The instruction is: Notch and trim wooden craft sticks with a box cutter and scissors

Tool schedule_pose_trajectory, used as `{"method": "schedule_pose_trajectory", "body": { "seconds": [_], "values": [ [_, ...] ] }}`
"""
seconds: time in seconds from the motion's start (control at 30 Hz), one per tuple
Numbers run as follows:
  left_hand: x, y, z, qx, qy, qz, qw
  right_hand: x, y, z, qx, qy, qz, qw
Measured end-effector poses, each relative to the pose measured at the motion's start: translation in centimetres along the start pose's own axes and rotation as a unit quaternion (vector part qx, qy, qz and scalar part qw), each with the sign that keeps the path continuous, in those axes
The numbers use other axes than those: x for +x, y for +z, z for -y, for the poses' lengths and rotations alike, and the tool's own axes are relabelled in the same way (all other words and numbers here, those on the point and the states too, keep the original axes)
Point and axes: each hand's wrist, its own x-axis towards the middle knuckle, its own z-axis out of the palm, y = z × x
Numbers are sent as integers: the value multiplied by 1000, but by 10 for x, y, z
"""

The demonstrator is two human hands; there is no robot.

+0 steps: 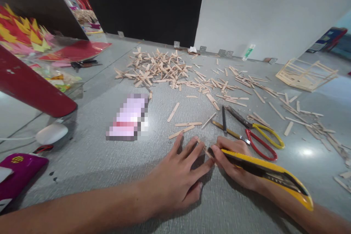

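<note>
My left hand [182, 175] rests with fingers spread on the grey surface. Its fingertips press around a small wooden craft stick [199, 141], which is partly hidden under them. In my right hand [233, 164] is a yellow utility knife [263, 166], its front end at the stick beside my left fingers and its handle slanting back over my right wrist. Two more craft sticks [188, 124] lie just beyond my left fingertips. Past my right hand are scissors [259, 135] with one red and one yellow handle, and a thin dark rod [224, 120].
A heap of craft sticks [157, 67] lies at the back, with loose pieces scattered rightward. A small stick frame [307, 75] stands at right. Left are a pixelated phone-like object [128, 117], a white mouse [51, 132], a purple device [24, 175] and a red post [35, 84].
</note>
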Motion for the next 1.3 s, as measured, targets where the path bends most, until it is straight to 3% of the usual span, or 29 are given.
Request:
{"method": "schedule_pose_trajectory", "body": {
  "seconds": [0.4,0.93,1.13,1.3],
  "values": [
    [1,-4,-1,-3,7,11,1000,3,-4,0,60,41,9,997],
    [0,0,2,-29,4,-2,1000,-2,3,-2,45,18,9,999],
    [-1,0,3,-36,-9,-4,999,-4,3,-8,33,-3,41,999],
    [0,-1,1,-21,-5,5,1000,-1,3,-4,29,-8,19,999]
  ]
}}
